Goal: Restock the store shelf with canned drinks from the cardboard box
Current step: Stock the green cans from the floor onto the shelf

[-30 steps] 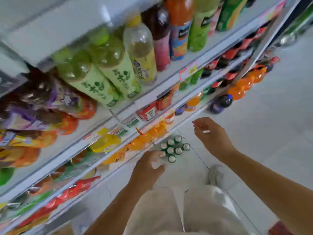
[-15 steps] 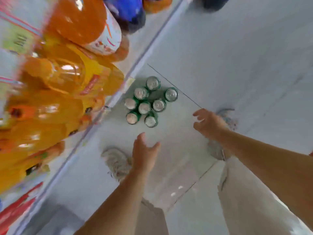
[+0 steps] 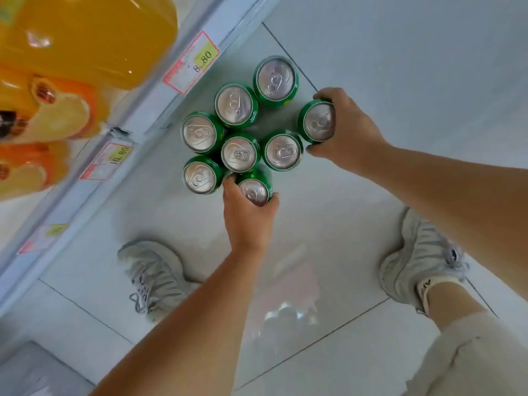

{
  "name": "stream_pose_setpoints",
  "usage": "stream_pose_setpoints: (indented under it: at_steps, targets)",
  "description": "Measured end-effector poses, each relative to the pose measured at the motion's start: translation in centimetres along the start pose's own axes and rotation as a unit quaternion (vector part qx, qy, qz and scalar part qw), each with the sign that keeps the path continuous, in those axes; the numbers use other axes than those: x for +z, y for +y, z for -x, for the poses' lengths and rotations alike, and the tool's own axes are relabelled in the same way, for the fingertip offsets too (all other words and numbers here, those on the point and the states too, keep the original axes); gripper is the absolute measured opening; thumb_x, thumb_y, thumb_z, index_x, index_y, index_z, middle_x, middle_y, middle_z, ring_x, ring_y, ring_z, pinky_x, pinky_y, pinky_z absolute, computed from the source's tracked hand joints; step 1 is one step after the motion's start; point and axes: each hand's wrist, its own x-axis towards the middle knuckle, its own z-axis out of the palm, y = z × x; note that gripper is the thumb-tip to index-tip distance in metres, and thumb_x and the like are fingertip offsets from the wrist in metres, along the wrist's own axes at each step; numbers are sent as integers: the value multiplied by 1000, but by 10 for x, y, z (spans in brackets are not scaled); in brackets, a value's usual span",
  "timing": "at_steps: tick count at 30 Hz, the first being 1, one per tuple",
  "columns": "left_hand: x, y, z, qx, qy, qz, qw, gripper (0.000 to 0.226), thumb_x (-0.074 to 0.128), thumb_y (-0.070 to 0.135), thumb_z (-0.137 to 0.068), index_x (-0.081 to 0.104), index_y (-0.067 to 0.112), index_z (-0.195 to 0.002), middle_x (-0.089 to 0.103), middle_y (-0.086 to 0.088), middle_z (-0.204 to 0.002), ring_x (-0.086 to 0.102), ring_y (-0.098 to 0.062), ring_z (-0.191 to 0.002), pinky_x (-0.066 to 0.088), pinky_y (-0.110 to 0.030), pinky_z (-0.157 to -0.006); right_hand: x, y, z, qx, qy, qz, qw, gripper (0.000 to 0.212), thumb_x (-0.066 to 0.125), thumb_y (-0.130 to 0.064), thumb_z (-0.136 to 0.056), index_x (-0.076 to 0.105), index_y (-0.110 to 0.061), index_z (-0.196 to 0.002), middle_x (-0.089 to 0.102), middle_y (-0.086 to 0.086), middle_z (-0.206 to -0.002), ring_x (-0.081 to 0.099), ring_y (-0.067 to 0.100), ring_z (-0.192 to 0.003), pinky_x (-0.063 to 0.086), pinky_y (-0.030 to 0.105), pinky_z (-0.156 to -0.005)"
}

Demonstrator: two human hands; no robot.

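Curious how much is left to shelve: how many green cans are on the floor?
8 cans, clustered on the floor by the shelf: six stand free, the left hand grips the nearest can, the right hand the rightmost can. None looks hidden.

Green cans (image 3: 240,152) with silver tops, orange bottles (image 3: 85,38), pale grey floor tiles (image 3: 400,67)

Cans (image 3: 240,152) packed touching; shelf edge (image 3: 160,107) close left; floor (image 3: 400,67) open right.
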Motion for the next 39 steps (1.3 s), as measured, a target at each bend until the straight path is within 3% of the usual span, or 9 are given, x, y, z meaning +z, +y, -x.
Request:
stream_pose_setpoints:
  at_steps: [5, 10, 14, 19, 26, 30, 33, 37, 39]
  targets:
    - [-28, 7, 18, -7, -44, -22, 999, 68, 84, 29, -68, 49, 16, -124, 62, -1, -118, 59, -20, -103, 41, -22, -82, -9, -10, 32, 61, 53, -15, 997, 68, 81, -23, -67, 41, -21, -122, 55, -6, -100, 56, 21, -88, 50, 34, -71]
    - [-113, 54, 69, 17, -102, -62, 993, 61, 83, 33, -69, 50, 18, -119, 61, 6, -102, 55, -16, -90, 37, -23, -74, -63, -50, 124, 102, 66, -19, 992, 68, 81, -31, -68, 42, -22, -123, 54, -5, -98, 53, 20, -86, 45, 33, -69]
    - [-212, 120, 120, 68, -128, -75, 987, 64, 83, 38, -66, 50, 24, -118, 66, 5, -103, 63, -19, -93, 52, -31, -78, -129, -120, 211, 72, 60, -31, 995, 71, 83, -33, -67, 43, -24, -126, 53, -6, -97, 52, 16, -85, 38, 25, -69]
    - [-349, 225, 200, 155, -92, -36, 983, 64, 84, 33, -62, 50, 31, -116, 64, 12, -101, 64, -15, -93, 54, -31, -78, -227, -241, 323, -21, 87, -70, 993, 72, 84, -32, -66, 44, -25, -125, 59, -7, -101, 58, 19, -90, 48, 30, -75]
    - [-523, 327, 327, 302, 14, 70, 951, 74, 77, 55, -49, 42, 45, -114, 63, 22, -101, 64, -12, -94, 54, -36, -81, -332, -388, 473, -170, 193, -130, 958, 67, 86, -25, -64, 39, -29, -111, 56, -12, -93, 52, 13, -80, 33, 21, -67]
    - [-609, 347, 395, 361, 57, 168, 916, 69, 86, 43, -57, 45, 44, -113, 58, 35, -106, 62, 3, -95, 57, -33, -80, -372, -447, 547, -275, 197, -228, 913, 61, 86, -19, -65, 46, -31, -109, 61, -29, -92, 58, -12, -88, 42, 7, -71]
    - [-664, 354, 439, 404, 82, 235, 881, 66, 89, 24, -66, 50, 44, -115, 56, 40, -108, 56, 13, -102, 50, -11, -82, -390, -487, 595, -343, 175, -266, 883, 54, 83, -21, -71, 49, -39, -109, 61, -30, -98, 60, -8, -94, 46, 17, -79]
    - [-721, 359, 478, 447, 130, 309, 829, 62, 80, 39, -57, 57, 49, -114, 64, 25, -109, 64, -1, -102, 54, -24, -82, -403, -540, 645, -428, 153, -263, 851, 55, 78, -40, -68, 51, -41, -116, 63, -21, -106, 61, -3, -96, 48, 17, -78]
    - [-748, 357, 495, 462, 156, 331, 808, 57, 81, 32, -56, 59, 58, -102, 66, 29, -100, 66, 3, -91, 53, -16, -71, -407, -569, 667, -467, 145, -250, 836, 55, 74, -46, -63, 50, -45, -113, 61, -27, -105, 60, -6, -95, 48, 12, -73]
